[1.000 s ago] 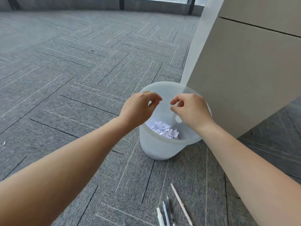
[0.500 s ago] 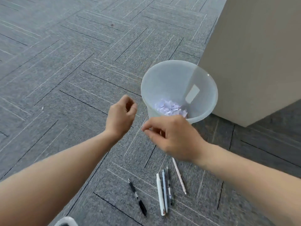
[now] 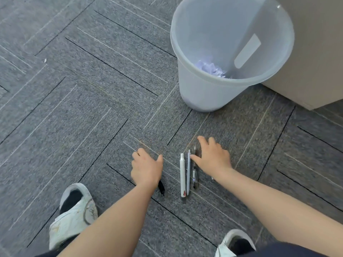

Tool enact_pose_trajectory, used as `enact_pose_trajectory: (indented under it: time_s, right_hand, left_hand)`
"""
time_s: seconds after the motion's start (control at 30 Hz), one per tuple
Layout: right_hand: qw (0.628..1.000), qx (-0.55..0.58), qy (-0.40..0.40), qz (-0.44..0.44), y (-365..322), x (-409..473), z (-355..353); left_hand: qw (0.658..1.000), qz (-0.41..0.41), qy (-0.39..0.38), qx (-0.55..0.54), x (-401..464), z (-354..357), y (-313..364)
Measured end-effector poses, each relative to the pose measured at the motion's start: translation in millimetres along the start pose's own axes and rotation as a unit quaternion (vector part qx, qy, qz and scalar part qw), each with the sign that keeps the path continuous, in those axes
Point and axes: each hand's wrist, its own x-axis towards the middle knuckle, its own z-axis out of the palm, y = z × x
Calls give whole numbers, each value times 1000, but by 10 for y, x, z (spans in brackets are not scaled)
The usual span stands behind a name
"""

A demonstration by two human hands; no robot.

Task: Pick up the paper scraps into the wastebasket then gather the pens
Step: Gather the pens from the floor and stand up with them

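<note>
Grey carpet (image 3: pixel 74 108), wastebasket (image 3: pixel 204 93) with paper scraps (image 3: pixel 211 68) inside, both hands' grip released beside pens (image 3: pixel 185 175).

Both my arms reach down and forward, forearms bare. My left hand (image 3: pixel 146 168) is palm-down, fingers loosely spread. My right hand (image 3: pixel 212 156) is palm-down too, fingers splayed, thumb out.
</note>
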Motion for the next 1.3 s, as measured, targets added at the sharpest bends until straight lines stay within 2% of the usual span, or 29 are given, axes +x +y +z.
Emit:
enact_pose_trajectory:
  time_s: [0.1,0.2,0.33,0.57,0.67,0.87,1.03,1.3]
  right_hand:
    - [998,-7,-25,61,3,-4,106]
    - [997,-3,-33,63,-80,-8,167]
    - [999,21,-20,29,-220,-43,245]
    - [991,126,34,19,-398,-101,388]
    - [983,175,50,26,-419,-93,416]
    - [953,287,20,94,-406,-37,429]
    - [966,248,8,73,-412,-91,411]
    - [990,138,-3,13,-505,-48,343]
  left_hand:
    - [999,-31,-6,-16,-106,161,10]
    - [999,-31,-8,-8,-166,294,10]
    - [999,44,1,26,-245,387,28]
    - [982,177,-38,58,-445,650,128]
    - [982,178,-42,37,-461,704,177]
    - [981,191,-40,21,-383,692,187]
    - [979,184,-62,-65,-265,609,149]
    - [973,151,-25,-171,-43,351,94]
